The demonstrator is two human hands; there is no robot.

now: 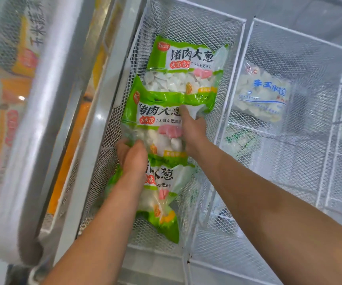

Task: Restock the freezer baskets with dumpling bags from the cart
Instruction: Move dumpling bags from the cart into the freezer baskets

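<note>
1. On the far left, behind the frosty freezer frame [48, 112], there are blurry orange packs [24, 56]. They are not part of this job.
2. The left grip [132, 156] is curled around the near left corner of the middle dumpling bag [157, 124]. It is holding the bag.
3. That green bag lies in the left wire basket [188, 23]. It sits between a far bag [184, 68] and a near bag [162, 194] of the same kind, and it lies over the edges of both.
4. The right grip [192, 128] holds the right side of the middle bag, with fingers bent over its edge.
5. I think the step now is laying this bag down in the basket. Next, both hands should let go and reach to the cart for one more bag. The cart is not in view.
6. To the right, the next basket [302, 36] holds a clear bag with blue writing [262, 95]. It still has lots of room.
</note>
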